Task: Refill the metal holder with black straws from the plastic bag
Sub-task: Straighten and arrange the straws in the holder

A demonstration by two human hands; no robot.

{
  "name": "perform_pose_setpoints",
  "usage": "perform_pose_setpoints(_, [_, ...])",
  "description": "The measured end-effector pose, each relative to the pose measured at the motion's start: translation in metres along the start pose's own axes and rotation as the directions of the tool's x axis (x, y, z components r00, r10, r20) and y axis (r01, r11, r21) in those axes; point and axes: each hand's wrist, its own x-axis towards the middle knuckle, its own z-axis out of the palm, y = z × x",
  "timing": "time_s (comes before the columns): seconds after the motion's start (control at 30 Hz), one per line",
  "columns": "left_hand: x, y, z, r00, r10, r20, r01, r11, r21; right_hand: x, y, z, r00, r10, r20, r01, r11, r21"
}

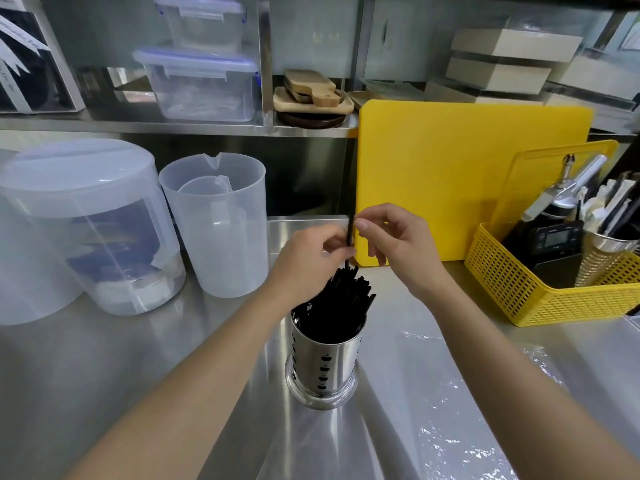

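Note:
A perforated metal holder (325, 362) stands on the steel counter, holding a leaning bunch of black straws (341, 299). Above the bunch, one black straw (349, 233) is held upright. My left hand (308, 261) pinches its lower part, and the fingertips of my right hand (394, 244) touch its top end. A clear, flattened plastic bag (464, 410) lies on the counter to the right of the holder, under my right forearm.
A yellow cutting board (467, 174) leans behind my hands. A yellow basket (540, 292) with tools sits at right. Two translucent containers (221, 223) (86, 230) stand at left. Shelves above hold boxes and wooden boards.

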Motion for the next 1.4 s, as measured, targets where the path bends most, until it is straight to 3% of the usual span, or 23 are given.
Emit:
perform_pose_setpoints(0.17, [0.005, 0.0, -0.021, 0.982, -0.024, -0.189, -0.009, 0.985, -0.172, -0.007, 0.015, -0.001, 0.988, 0.1, 0.121, -0.078, 0.981, -0.176])
perform_pose_setpoints(0.3, [0.007, -0.001, -0.032, 0.923, -0.188, -0.336, 0.038, 0.913, -0.407, -0.012, 0.019, 0.004, 0.949, 0.201, 0.241, -0.133, 0.953, -0.271])
perform_pose_setpoints(0.43, [0.005, -0.003, -0.038, 0.867, -0.375, -0.327, 0.128, 0.803, -0.582, -0.012, 0.017, 0.01, 0.954, 0.189, 0.232, -0.08, 0.909, -0.41])
perform_pose_setpoints(0.5, [0.004, -0.003, -0.04, 0.85, -0.426, -0.311, 0.157, 0.767, -0.622, -0.011, 0.014, 0.011, 0.96, 0.167, 0.227, -0.067, 0.918, -0.392])
perform_pose_setpoints(0.57, [0.004, -0.003, -0.04, 0.809, -0.463, -0.361, 0.201, 0.796, -0.571, -0.011, 0.009, 0.009, 0.977, 0.111, 0.185, -0.045, 0.944, -0.327])
perform_pose_setpoints(0.6, [0.002, -0.003, -0.039, 0.782, -0.44, -0.442, 0.219, 0.857, -0.467, -0.011, 0.005, 0.007, 0.983, 0.092, 0.16, -0.039, 0.951, -0.308])
perform_pose_setpoints(0.67, [-0.005, -0.004, -0.038, 0.764, -0.164, -0.624, 0.139, 0.986, -0.089, -0.01, -0.001, 0.001, 0.986, 0.088, 0.145, -0.04, 0.951, -0.307])
perform_pose_setpoints(0.7, [-0.009, -0.005, -0.036, 0.782, 0.038, -0.622, 0.052, 0.991, 0.126, -0.01, -0.003, -0.003, 0.983, 0.096, 0.157, -0.041, 0.945, -0.325])
perform_pose_setpoints(0.77, [-0.014, -0.004, -0.031, 0.857, 0.303, -0.418, -0.117, 0.902, 0.415, -0.009, -0.009, -0.01, 0.973, 0.111, 0.202, -0.027, 0.925, -0.378])
perform_pose_setpoints(0.83, [-0.016, -0.002, -0.025, 0.884, 0.434, -0.175, -0.287, 0.799, 0.529, -0.008, -0.017, -0.015, 0.97, 0.091, 0.226, -0.003, 0.932, -0.363])
perform_pose_setpoints(0.9, [-0.018, 0.001, -0.018, 0.868, 0.493, -0.059, -0.386, 0.744, 0.546, -0.009, -0.025, -0.018, 0.977, 0.061, 0.203, -0.006, 0.965, -0.261])
perform_pose_setpoints(1.0, [-0.023, 0.009, -0.014, 0.9, 0.428, -0.085, -0.348, 0.822, 0.45, -0.013, -0.037, -0.021, 0.986, 0.033, 0.164, -0.02, 0.997, -0.079])
perform_pose_setpoints(1.17, [-0.026, 0.024, -0.011, 0.925, 0.364, -0.113, -0.335, 0.917, 0.215, -0.02, -0.05, -0.014, 0.993, -0.106, 0.057, 0.099, 0.988, 0.118])
perform_pose_setpoints(1.27, [-0.03, 0.021, -0.011, 0.957, 0.28, -0.077, -0.272, 0.957, 0.097, -0.02, -0.049, -0.005, 0.994, -0.094, 0.053, 0.093, 0.995, 0.026])
perform_pose_setpoints(1.4, [-0.043, 0.005, -0.005, 0.996, 0.09, 0.006, -0.09, 0.992, 0.094, -0.027, -0.032, 0.009, 0.979, 0.046, 0.196, -0.004, 0.978, -0.208])
